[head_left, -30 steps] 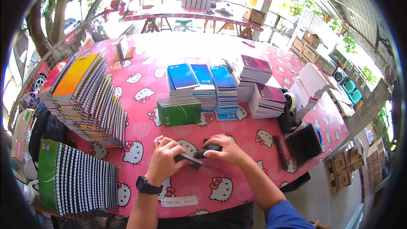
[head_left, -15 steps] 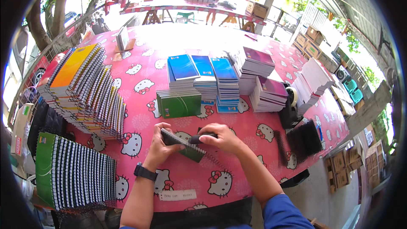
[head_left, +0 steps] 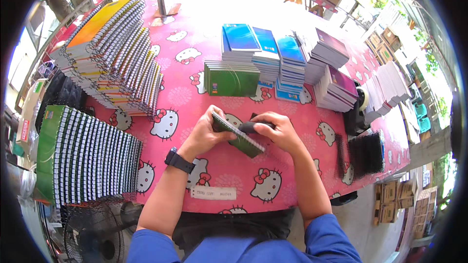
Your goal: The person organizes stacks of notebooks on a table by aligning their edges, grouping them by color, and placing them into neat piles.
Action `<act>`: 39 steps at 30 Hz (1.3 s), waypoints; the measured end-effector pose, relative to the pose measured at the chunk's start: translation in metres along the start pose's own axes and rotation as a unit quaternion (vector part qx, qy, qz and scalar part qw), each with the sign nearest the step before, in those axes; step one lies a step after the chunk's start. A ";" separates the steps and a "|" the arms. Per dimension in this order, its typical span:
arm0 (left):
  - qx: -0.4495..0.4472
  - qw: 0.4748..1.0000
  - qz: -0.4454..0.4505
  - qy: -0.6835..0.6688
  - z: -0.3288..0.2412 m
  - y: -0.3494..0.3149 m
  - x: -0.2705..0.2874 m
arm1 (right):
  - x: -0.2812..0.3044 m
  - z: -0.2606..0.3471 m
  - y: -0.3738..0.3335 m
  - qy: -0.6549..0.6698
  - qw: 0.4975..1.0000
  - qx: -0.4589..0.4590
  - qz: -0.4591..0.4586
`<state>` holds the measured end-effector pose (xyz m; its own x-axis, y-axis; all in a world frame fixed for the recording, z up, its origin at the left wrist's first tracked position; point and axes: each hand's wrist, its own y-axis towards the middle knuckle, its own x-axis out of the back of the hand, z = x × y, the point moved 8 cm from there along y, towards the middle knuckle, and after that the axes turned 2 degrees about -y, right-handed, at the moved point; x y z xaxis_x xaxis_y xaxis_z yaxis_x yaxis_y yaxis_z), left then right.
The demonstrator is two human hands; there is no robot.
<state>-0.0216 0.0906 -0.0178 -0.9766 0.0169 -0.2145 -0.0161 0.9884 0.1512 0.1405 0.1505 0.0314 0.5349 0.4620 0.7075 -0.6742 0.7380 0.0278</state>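
My left hand [head_left: 207,134], with a dark watch on its wrist, is closed round a small green notebook [head_left: 244,142] held tilted above the table. Thumb on the near face, it grips the notebook's upper left end. My right hand [head_left: 280,132] is closed on a dark, rounded tool [head_left: 249,127], whose end meets the notebook's edge; its exact kind is hard to make out. A thin spiral binding coil [head_left: 279,156] trails from the notebook's lower right end, blurred. Beyond my hands stand small green notebooks [head_left: 231,82] in a row.
Tall piles of orange spiral notebooks [head_left: 105,24] and green spiral notebooks [head_left: 51,151] line the left. Blue notebooks [head_left: 241,37] and purple notebooks [head_left: 331,48] are stacked at the back. A tape dispenser [head_left: 357,117] and black coils [head_left: 365,156] lie right. A paper strip [head_left: 213,193] lies near the front edge.
The view has tipped downward, so the table's things sit higher in it. Both hands keep their hold; the notebook shows more of its green cover, and the trailing coil is now more blurred.
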 end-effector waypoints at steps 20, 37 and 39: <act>-0.021 0.999 0.027 0.041 -0.006 -0.005 -0.023 | -0.002 0.002 -0.001 0.090 0.996 -0.018 0.017; -0.038 0.998 -0.048 0.002 -0.030 -0.011 -0.023 | 0.033 0.058 -0.020 0.014 0.966 0.190 -0.175; -0.042 0.998 -0.055 0.006 -0.034 -0.011 -0.029 | 0.023 0.066 -0.024 0.034 0.972 0.174 -0.152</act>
<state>0.0002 0.0740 0.0191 -0.9706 -0.0937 -0.2219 -0.1408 0.9681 0.2073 0.1355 0.1109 0.0937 0.7607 0.2894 0.5810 -0.6051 0.6400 0.4735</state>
